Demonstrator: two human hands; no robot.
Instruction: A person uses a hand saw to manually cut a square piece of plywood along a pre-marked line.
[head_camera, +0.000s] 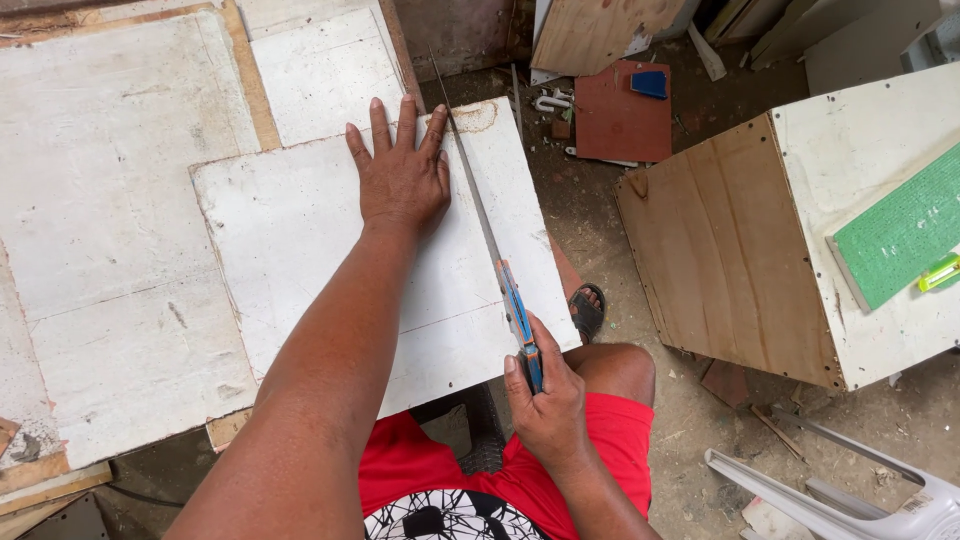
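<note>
My left hand (402, 172) lies flat, fingers spread, on a white-painted board (300, 240) that rests on a larger white worktop (110, 200). My right hand (545, 400) grips the blue and orange handle of a hand saw (480, 215). The saw's long thin blade runs edge-on along the board from near my right hand up past my left thumb toward the board's far edge. The blade sits just right of my left hand, close to the thumb.
A wooden box (760, 240) with a white top stands to the right, a green sheet (900, 230) lying on it. Scraps, a red board (620, 115) and bits of wood litter the dirt floor. A white plastic chair (830, 495) lies at lower right. My sandalled foot (588, 310) shows under the board.
</note>
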